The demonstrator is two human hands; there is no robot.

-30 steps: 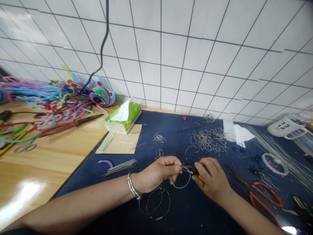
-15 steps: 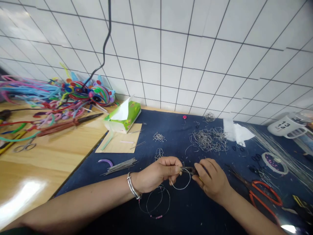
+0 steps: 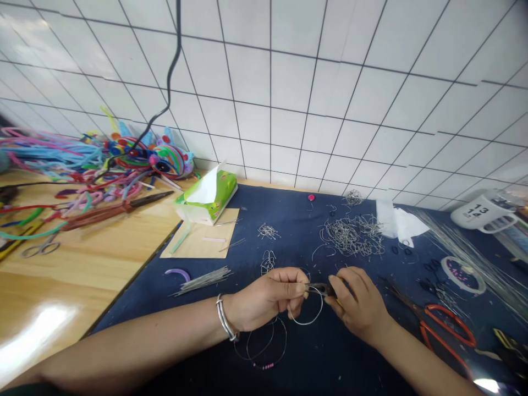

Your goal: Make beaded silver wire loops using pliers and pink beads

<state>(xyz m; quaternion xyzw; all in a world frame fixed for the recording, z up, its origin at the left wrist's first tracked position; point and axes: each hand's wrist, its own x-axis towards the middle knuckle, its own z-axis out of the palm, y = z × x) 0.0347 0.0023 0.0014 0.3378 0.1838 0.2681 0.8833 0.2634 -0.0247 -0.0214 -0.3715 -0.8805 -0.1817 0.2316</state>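
Between finger and thumb, my left hand (image 3: pixel 284 291) pinches a thin silver wire loop (image 3: pixel 306 323), which hangs below the fingertips. My right hand (image 3: pixel 358 301) is wrapped round a pair of pliers (image 3: pixel 324 290) with dark jaws; a bit of yellow handle shows. The jaws reach the wire right at my left fingertips. Exactly where they grip is too small to tell. Under my left wrist, a wire ring with pink beads (image 3: pixel 268 366) lies on the dark blue cloth (image 3: pixel 322 368).
Heaped wire pieces (image 3: pixel 350 234) lie beyond my hands. Orange-handled scissors (image 3: pixel 447 325) and a white mug (image 3: pixel 483 213) are at right. To the left are straight wires (image 3: pixel 208 279), a green tissue pack (image 3: pixel 210 201) and colourful pipe cleaners (image 3: pixel 53 154).
The wire loop hangs slightly lower and has turned a little at the plier jaws. Both hands stay almost in place, still gripping the wire and pliers.
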